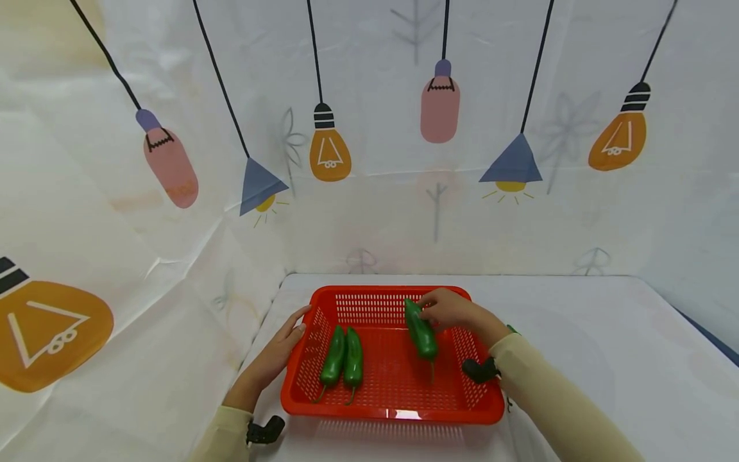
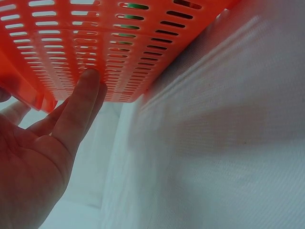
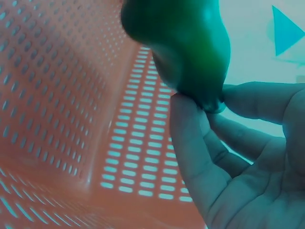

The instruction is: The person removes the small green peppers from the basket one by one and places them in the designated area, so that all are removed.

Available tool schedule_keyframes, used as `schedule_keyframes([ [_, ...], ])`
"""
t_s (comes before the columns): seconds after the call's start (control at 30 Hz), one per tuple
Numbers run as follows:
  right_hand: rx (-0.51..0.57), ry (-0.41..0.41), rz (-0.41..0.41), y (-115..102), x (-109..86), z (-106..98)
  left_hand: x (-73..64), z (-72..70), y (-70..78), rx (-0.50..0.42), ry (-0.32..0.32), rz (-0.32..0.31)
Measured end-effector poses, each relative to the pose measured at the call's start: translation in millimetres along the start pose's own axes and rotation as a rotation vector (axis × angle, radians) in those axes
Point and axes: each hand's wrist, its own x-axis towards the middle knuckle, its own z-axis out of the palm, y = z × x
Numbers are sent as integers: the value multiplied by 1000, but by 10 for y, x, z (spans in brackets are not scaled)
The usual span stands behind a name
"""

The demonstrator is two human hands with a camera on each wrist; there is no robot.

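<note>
A red perforated plastic basket (image 1: pixel 398 410) stands on the white table. My right hand (image 1: pixel 456 311) pinches a green pepper (image 1: pixel 426 340) between thumb and fingers at its narrow end, over the right part of the basket, with the stem hanging downward. Close up in the right wrist view, fingertips (image 3: pixel 183 107) meet the tip of that pepper (image 3: pixel 190 43). Two more green peppers lie side by side on the left of the basket floor, one pepper (image 1: pixel 333 359) beside the other pepper (image 1: pixel 353 359). My left hand (image 1: pixel 277 353) touches the basket's left side, its extended fingers (image 2: pixel 78 109) against the outer wall below the rim.
White tabletop (image 1: pixel 577 359) spreads to the right of the basket. A small green bit (image 1: pixel 512 329) shows behind the right wrist, mostly hidden by the arm. Behind the table hangs a white backdrop (image 1: pixel 369 224) printed with lamps and bulbs.
</note>
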Motion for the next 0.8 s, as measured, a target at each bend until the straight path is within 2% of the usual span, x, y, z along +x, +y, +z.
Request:
schedule_keyframes([
  [0.4, 30, -5, -42, -17, -129, -150, -7, 20, 21, 18, 35, -8],
  [0.8, 52, 0, -39, 25, -284, -329, -12, 24, 32, 20, 32, 4],
])
